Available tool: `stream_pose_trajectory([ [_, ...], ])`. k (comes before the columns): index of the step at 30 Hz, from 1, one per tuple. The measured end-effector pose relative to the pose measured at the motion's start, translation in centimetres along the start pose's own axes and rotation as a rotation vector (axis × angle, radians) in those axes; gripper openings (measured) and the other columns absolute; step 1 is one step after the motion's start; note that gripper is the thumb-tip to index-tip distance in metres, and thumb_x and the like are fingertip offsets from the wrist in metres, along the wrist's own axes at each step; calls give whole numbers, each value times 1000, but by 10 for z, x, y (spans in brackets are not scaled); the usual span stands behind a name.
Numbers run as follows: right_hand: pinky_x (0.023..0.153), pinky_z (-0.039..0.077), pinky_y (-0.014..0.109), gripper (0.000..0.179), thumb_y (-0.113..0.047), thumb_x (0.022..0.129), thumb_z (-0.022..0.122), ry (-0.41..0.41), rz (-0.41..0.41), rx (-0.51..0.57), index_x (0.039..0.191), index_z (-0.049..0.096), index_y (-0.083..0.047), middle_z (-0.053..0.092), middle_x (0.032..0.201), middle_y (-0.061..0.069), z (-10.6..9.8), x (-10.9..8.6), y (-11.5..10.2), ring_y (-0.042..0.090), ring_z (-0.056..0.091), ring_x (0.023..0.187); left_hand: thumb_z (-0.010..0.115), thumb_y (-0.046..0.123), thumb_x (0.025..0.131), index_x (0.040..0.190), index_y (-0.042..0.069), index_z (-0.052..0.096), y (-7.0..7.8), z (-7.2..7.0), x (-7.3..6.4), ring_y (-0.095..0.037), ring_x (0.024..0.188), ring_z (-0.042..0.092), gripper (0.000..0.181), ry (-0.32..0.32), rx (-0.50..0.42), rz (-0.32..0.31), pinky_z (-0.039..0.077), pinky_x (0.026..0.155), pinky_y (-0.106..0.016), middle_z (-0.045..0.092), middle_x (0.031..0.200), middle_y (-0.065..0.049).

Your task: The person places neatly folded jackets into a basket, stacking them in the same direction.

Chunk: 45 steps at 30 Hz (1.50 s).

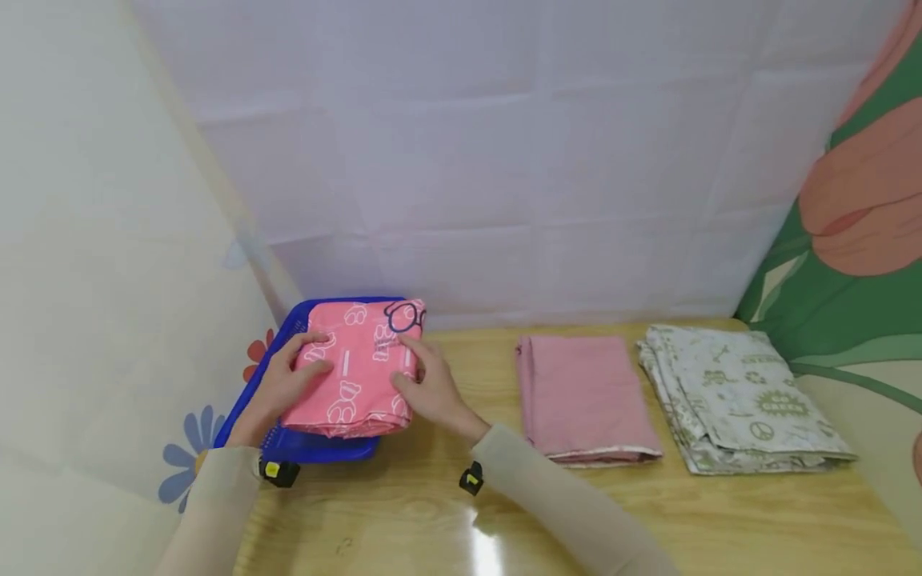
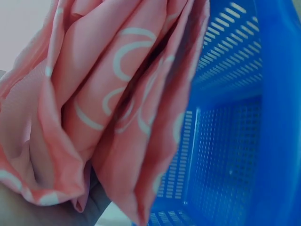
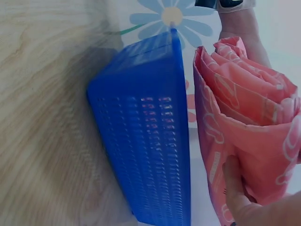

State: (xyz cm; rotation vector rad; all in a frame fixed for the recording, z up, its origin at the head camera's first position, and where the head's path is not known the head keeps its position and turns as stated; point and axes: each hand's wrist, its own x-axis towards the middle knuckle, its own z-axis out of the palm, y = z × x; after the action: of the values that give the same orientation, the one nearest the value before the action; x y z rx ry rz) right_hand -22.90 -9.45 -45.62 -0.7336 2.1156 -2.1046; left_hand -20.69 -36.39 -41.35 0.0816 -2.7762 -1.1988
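Observation:
Both hands hold a folded pink cloth printed with white bear outlines and one dark one. My left hand grips its left side, thumb on top. On the right side my right hand holds it the same way, the other fingers partly hidden beneath. The cloth is raised over a blue plastic basket with perforated walls. In the right wrist view, the cloth's loose layered folds show above the basket's rim. The left wrist view looks past the cloth into the basket, where the visible inside is bare.
A plain pink folded cloth lies on the wooden table right of my right hand. Farther right lies a white folded cloth with green print. Behind stands a pale sheet-covered wall; a flower-printed wall runs close along the basket's left.

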Motion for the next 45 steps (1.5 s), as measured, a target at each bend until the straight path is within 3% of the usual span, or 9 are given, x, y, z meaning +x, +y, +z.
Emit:
stream_pose_trajectory([
  [5,69,63,24,69,-4,94,69,8,2,-29,160,49,-10,48,136,22,8,5,-1,14,61,89,64,35,105,155,16,48,-6,-10,3,-29,89,64,56,-39,-16,-36,54,70,-31,46,152,-33],
  [11,63,49,17,67,-7,92,72,8,-19,-126,157,53,-6,50,116,11,19,15,-2,8,47,81,62,38,104,158,19,45,-15,-24,4,-29,87,64,59,-69,11,-64,55,70,-31,42,154,-35],
  [19,70,51,16,67,-11,92,72,-15,-29,-191,156,54,-7,54,128,18,31,25,-1,8,49,88,60,38,105,157,14,44,-25,-37,8,-42,107,57,60,-67,97,-31,48,74,-31,40,151,-37],
  [27,54,51,17,66,-7,95,69,-74,70,-87,158,52,-12,47,120,10,40,27,0,6,54,64,60,39,105,158,11,43,-34,-46,9,-42,108,58,62,-90,103,-3,51,73,-31,40,156,-37],
  [34,51,48,18,65,-8,97,69,-84,125,-120,159,52,-14,50,127,11,49,24,6,5,48,56,60,43,106,159,8,41,-50,-46,6,-39,106,60,67,-125,131,-56,55,71,-30,40,153,-36],
  [41,91,48,22,65,-14,96,69,-73,109,-299,159,53,-16,59,146,16,55,28,10,12,52,109,61,38,106,157,5,43,-59,-39,12,-36,99,60,64,-103,164,-75,52,69,-30,46,149,-37],
  [45,97,48,23,65,-13,95,69,-71,98,-334,158,53,-13,62,142,16,60,30,11,14,53,113,61,35,105,155,4,45,-61,-38,13,-37,98,60,62,-92,164,-76,51,68,-31,45,150,-38],
])
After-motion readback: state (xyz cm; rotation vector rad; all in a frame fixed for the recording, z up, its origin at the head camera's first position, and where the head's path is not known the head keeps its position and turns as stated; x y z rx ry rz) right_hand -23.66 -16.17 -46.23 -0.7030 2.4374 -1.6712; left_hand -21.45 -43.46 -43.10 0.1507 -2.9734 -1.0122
